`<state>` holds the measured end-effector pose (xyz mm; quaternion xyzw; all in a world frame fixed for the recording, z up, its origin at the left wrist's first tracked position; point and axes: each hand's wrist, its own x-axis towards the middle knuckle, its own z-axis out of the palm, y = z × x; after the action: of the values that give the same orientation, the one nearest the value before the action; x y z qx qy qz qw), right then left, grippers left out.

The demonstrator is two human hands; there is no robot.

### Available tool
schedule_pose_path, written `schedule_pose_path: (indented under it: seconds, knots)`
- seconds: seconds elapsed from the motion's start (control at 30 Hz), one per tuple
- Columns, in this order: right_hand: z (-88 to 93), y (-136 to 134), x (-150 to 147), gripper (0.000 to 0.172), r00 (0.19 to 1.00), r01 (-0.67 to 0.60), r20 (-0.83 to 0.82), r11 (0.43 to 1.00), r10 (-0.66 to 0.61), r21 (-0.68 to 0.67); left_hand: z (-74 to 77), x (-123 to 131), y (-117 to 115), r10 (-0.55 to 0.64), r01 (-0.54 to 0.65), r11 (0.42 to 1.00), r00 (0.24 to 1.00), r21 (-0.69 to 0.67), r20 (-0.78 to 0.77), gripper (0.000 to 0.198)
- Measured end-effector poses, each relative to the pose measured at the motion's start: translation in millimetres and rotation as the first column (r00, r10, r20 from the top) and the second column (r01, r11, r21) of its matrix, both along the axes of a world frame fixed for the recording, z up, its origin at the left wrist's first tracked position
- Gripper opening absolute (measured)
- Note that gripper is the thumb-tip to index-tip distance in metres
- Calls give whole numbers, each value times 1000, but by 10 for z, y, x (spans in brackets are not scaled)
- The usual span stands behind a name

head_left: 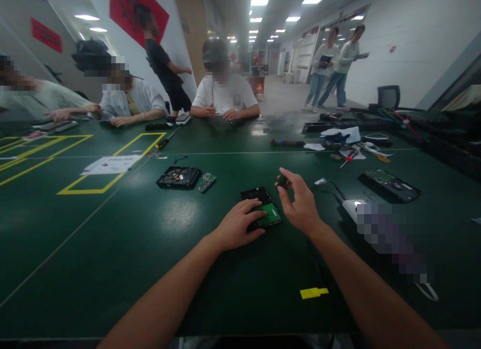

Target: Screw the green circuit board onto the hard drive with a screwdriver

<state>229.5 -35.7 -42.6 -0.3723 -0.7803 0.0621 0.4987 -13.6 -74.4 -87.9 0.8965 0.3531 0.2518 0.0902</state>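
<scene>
Both sides are busy in the head view: the left hand [240,223] lies, fingers apart, on a hard drive [263,193] on the green table [210,309]; the right hand [301,204], beside it, clamps fingertips on a small dark tool [283,181]. Steadying the drive's edges would spare its circuit board [271,217]. Print on the paper sheet [111,164] is unreadable.

Head cam, fwd/dn, near tbl [124,258]; far rm [280,96] seems hazy.
</scene>
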Motion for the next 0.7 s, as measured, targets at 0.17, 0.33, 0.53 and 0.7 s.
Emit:
schedule_pose_path:
  seconds: [0.17, 0.33, 0.53, 0.7]
  knots:
    - [29, 0, -10, 48, 997, 74, 25, 995, -76, 67, -11, -1, 3, -8, 8, 1000, 1000, 3, 18, 47]
    - [76, -26, -15, 43, 997, 81, 12, 993, -82, 85, -24, -8, 17, -17, 17, 1000, 1000, 11, 9, 48]
    - [12, -13, -8, 54, 999, 37, -14, 999, -37, 18, 2, 6, -1, -4, 4, 1000, 1000, 2, 1, 47]
    - [39, -22, -8, 48, 999, 48, -19, 997, -47, 59, 10, 8, -1, -7, 7, 1000, 1000, 0, 8, 48]
